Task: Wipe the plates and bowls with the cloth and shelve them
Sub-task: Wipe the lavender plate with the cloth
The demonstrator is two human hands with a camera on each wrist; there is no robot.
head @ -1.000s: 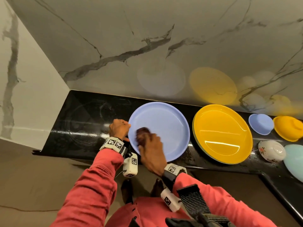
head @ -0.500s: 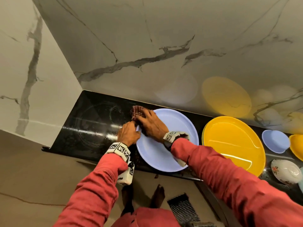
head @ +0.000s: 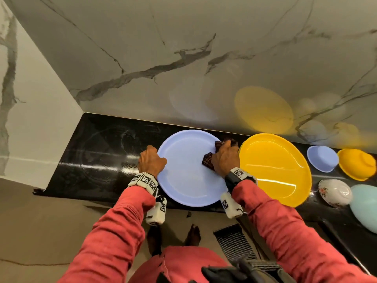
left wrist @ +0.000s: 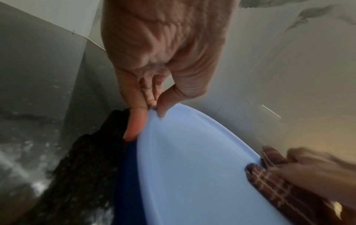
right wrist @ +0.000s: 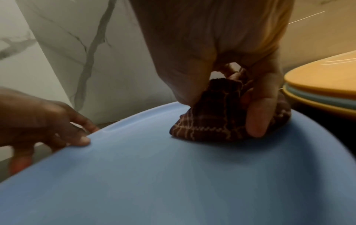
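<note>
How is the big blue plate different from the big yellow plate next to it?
The blue plate is being handled: the left hand pinches its rim while the right hand presses a checked cloth on it. The yellow plate lies untouched.
The blue plate looks matte; the yellow plate shows bright glare.
The yellow plate tops a stack of plates; under the blue one no other plate shows.
Both are round, shallow, on the black counter.

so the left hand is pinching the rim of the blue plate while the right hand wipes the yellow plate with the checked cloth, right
Not quite. The right hand presses the checked cloth onto the blue plate, not the yellow plate, which lies untouched beside it. The right wrist view shows the cloth on the blue surface. The rest holds: the left hand pinches the blue plate's rim.
</note>
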